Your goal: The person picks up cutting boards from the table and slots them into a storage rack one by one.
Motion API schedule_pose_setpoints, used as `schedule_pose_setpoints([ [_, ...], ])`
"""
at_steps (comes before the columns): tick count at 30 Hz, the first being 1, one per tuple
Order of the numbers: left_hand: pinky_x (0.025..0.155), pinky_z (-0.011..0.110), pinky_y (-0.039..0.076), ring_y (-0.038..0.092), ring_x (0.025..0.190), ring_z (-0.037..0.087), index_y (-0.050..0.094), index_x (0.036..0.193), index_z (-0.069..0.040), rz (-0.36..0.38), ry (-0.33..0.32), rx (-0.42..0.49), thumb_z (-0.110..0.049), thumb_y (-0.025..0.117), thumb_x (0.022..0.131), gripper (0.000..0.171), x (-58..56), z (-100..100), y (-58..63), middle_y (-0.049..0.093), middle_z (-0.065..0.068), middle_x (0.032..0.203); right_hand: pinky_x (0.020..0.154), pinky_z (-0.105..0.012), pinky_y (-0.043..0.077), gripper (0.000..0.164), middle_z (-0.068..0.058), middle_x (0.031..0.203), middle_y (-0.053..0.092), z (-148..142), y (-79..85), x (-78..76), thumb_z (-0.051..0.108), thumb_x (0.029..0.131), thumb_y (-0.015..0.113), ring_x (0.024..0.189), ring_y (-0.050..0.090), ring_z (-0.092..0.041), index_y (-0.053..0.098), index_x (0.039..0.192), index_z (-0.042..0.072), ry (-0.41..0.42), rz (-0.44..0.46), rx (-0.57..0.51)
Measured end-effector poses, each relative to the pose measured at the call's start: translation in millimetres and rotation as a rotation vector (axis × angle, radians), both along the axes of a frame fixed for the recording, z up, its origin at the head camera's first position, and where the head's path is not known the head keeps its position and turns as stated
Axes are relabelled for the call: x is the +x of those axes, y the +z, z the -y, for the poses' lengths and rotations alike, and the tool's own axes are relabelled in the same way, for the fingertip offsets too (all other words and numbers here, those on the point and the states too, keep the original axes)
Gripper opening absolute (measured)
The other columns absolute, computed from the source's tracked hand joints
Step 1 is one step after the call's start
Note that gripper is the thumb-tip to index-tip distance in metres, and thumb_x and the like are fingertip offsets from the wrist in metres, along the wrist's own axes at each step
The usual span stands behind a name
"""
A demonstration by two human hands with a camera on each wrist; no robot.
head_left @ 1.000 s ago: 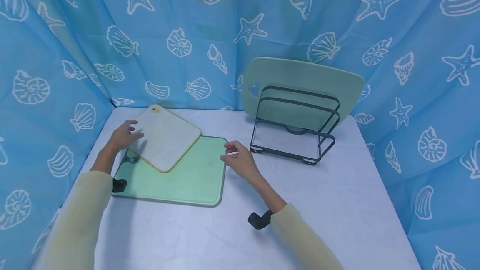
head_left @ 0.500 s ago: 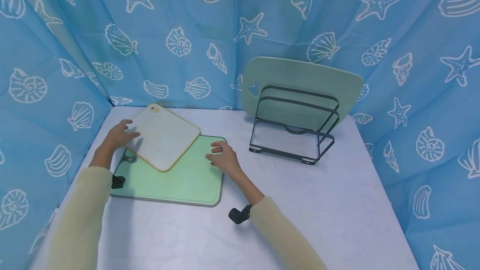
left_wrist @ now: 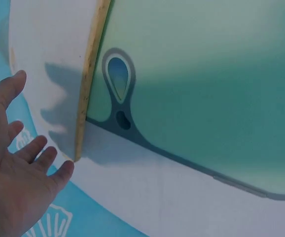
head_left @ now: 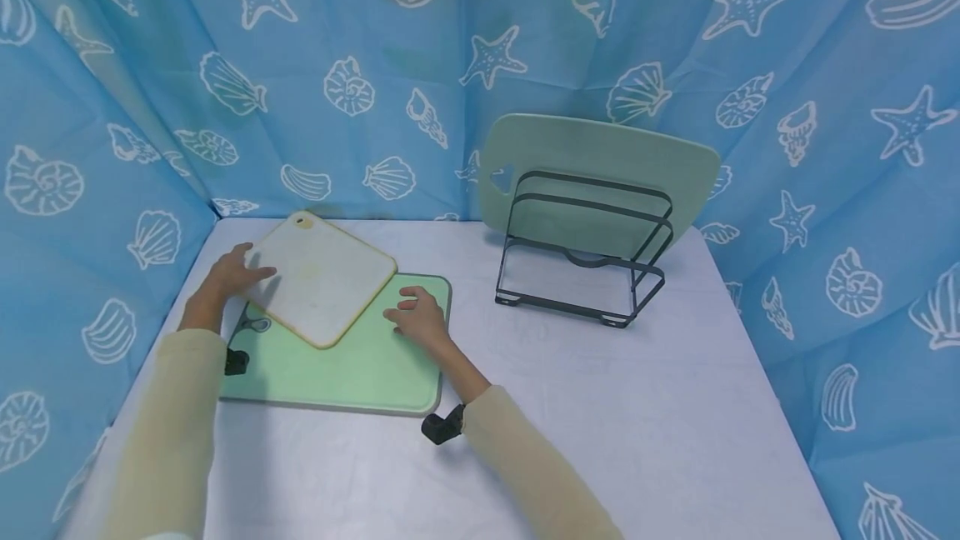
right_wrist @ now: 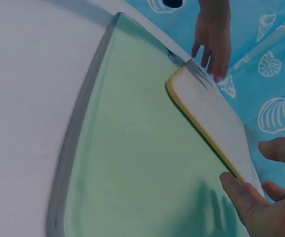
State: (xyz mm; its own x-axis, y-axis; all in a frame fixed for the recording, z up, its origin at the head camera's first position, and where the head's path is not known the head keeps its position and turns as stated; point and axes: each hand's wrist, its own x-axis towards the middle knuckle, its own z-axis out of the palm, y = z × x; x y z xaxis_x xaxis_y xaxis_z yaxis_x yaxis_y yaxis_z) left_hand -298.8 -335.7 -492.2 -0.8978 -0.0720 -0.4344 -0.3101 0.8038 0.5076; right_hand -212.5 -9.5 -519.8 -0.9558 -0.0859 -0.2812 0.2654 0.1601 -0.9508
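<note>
A white cutting board [head_left: 322, 277] with a yellowish edge lies askew, partly on top of a light green cutting board [head_left: 367, 369] with a grey rim. My left hand [head_left: 232, 272] hovers by the white board's left corner, fingers spread, with its shadow falling on the board. In the left wrist view the left hand [left_wrist: 24, 173] holds nothing and is apart from the board's edge. My right hand [head_left: 422, 319] is above the green board, to the right of the white one. Its fingers are loosely bent around nothing, as the right hand [right_wrist: 275, 197] in the right wrist view also shows.
A black wire rack [head_left: 581, 269] stands at the back right of the white table [head_left: 637, 432]. A larger grey-green cutting board [head_left: 600, 144] stands upright in its rear slot, near the curtain. A blue shell-patterned curtain [head_left: 420, 40] closes off the back and sides.
My right hand has moved left, from the green board's right edge to above it, nearer the white board. My left hand has barely shifted. Both boards stay where they were.
</note>
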Motion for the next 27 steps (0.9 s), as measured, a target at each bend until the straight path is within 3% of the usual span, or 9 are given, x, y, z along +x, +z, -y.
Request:
schedule_pose_setpoints([
  [6, 0.113, 0.065, 0.015, 0.007, 0.141, 0.057, 0.0, 0.152, 0.012, 0.029, 0.002, -0.026, -0.032, 0.055, 0.099, 0.088, -1.4, -2, -4.0, 0.005, 0.041, 0.153, 0.076, -0.028, 0.057, 0.055, -0.019, 0.122, 0.058, 13, -1.4, 1.6, 0.009, 0.089, 0.073, 0.096, 0.068, -0.03, 0.049, 0.138, -0.002, -0.017, 0.054, -0.056],
  [13, 0.111, 0.066, 0.018, 0.011, 0.139, 0.059, 0.002, 0.152, 0.013, 0.002, 0.016, -0.066, -0.029, 0.057, 0.098, 0.088, -0.4, -7, 0.0, 0.01, 0.043, 0.151, 0.081, -0.031, 0.057, 0.062, -0.023, 0.134, 0.053, 19, -2.6, 1.9, 0.012, 0.092, 0.072, 0.102, 0.068, -0.034, 0.042, 0.145, -0.001, -0.019, 0.097, -0.093],
  [19, 0.113, 0.064, 0.013, 0.006, 0.141, 0.057, -0.002, 0.152, 0.012, 0.053, 0.019, -0.062, -0.031, 0.061, 0.095, 0.095, -3.6, -3, -7.0, 0.005, 0.04, 0.154, 0.086, -0.032, 0.055, 0.069, -0.025, 0.137, 0.05, 22, -6.2, -1.6, 0.014, 0.094, 0.07, 0.108, 0.065, -0.038, 0.034, 0.15, -0.004, -0.027, 0.121, -0.179],
  [27, 0.113, 0.064, 0.015, 0.01, 0.139, 0.057, -0.003, 0.152, 0.013, 0.048, 0.019, -0.074, -0.031, 0.064, 0.094, 0.099, -0.7, -2, -8.9, 0.006, 0.041, 0.153, 0.093, -0.036, 0.052, 0.077, -0.028, 0.146, 0.041, 29, -6.8, -3.6, 0.013, 0.095, 0.067, 0.117, 0.059, -0.043, 0.02, 0.154, -0.006, 0.011, 0.143, -0.242],
])
